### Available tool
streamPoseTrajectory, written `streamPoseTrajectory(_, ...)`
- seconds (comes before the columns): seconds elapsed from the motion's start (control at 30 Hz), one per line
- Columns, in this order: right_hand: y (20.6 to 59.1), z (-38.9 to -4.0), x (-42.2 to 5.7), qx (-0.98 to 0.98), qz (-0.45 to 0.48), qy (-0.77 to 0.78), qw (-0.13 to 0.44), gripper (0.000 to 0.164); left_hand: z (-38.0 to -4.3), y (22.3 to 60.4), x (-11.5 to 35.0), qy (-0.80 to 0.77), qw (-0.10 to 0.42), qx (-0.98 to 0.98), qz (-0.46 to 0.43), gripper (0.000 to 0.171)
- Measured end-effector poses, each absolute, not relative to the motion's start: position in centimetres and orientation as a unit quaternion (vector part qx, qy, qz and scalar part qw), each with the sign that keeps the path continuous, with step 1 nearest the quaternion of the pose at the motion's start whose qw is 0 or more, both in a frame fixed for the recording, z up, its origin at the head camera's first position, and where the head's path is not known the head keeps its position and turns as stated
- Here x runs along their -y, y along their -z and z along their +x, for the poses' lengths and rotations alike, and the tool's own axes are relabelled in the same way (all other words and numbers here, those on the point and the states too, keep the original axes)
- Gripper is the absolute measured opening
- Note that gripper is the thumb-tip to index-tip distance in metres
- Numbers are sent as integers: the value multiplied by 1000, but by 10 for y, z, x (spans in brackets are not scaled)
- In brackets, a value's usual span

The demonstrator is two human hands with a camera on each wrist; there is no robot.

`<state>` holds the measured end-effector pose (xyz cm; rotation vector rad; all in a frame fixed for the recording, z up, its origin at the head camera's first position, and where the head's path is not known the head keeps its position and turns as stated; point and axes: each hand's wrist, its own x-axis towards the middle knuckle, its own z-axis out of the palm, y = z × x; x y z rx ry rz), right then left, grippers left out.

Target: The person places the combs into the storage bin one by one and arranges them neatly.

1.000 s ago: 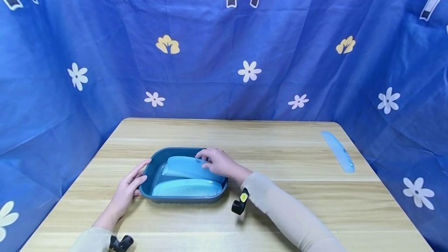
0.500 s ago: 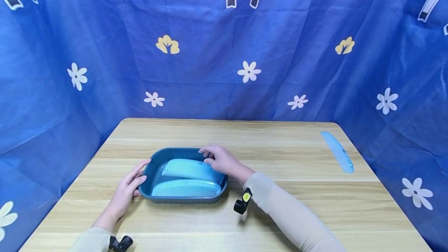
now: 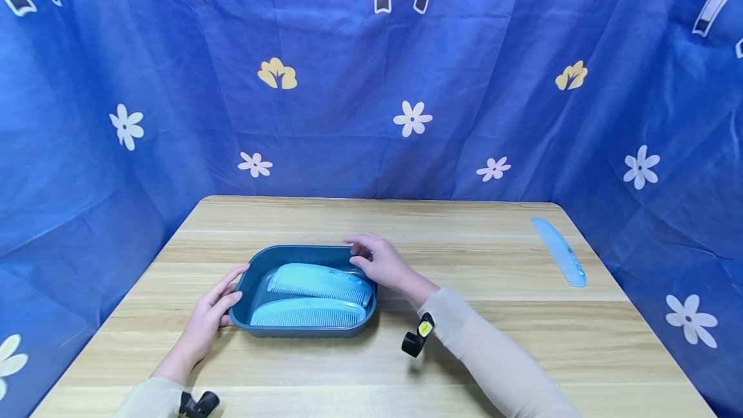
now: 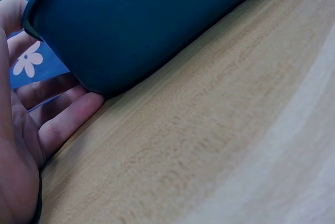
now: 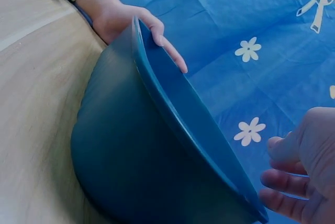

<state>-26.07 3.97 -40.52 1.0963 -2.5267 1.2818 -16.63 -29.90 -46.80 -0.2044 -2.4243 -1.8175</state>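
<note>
A dark teal plastic basin [image 3: 248, 307] stands on the table, left of centre. Inside lie two light-blue combs: the rear comb [image 3: 310, 279], slightly slanted, and the front comb [image 3: 307, 313], both with teeth toward me. My left hand [image 3: 206, 315] holds the basin's left end; in the left wrist view its upper digits lap the rim while the other fingers [image 4: 78, 114] touch the wall low down near the table. Over the basin's back right corner is my right hand [image 3: 386, 266], fingers loosely bent and nothing in them, also seen beside the rim in the right wrist view.
A third light-blue comb [image 3: 560, 251] lies near the right edge of the wooden table [image 3: 464, 231]. A blue curtain [image 3: 348, 147] with flowers and animal legs printed on it surrounds the back and sides.
My right hand has let go of the rear comb and moved right and back, toward the basin's corner. The rear comb has settled lower in the basin. My left hand stays put.
</note>
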Motion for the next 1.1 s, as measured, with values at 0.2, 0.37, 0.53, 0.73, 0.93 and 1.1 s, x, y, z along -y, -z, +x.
streamPoseTrajectory(0.2, 405, -261, -52, 828, 348, -436, 59, 35, -167, 468, 299, 595, 54, 799, -68, 47)
streamPoseTrajectory(0.37, 406, -263, -62, 830, 328, -448, 55, 35, -167, 469, 299, 599, 53, 796, -68, 47)
streamPoseTrajectory(0.53, 407, -264, -71, 831, 310, -458, 64, 34, -169, 471, 301, 600, 53, 796, -61, 46)
streamPoseTrajectory(0.73, 409, -267, -84, 833, 294, -460, 86, 33, -168, 472, 301, 600, 52, 796, -57, 46)
streamPoseTrajectory(0.93, 408, -269, -98, 829, 281, -473, 95, 33, -167, 470, 299, 609, 51, 789, -62, 46)
streamPoseTrajectory(1.1, 407, -269, -108, 827, 277, -476, 106, 32, -165, 468, 298, 607, 54, 790, -65, 47)
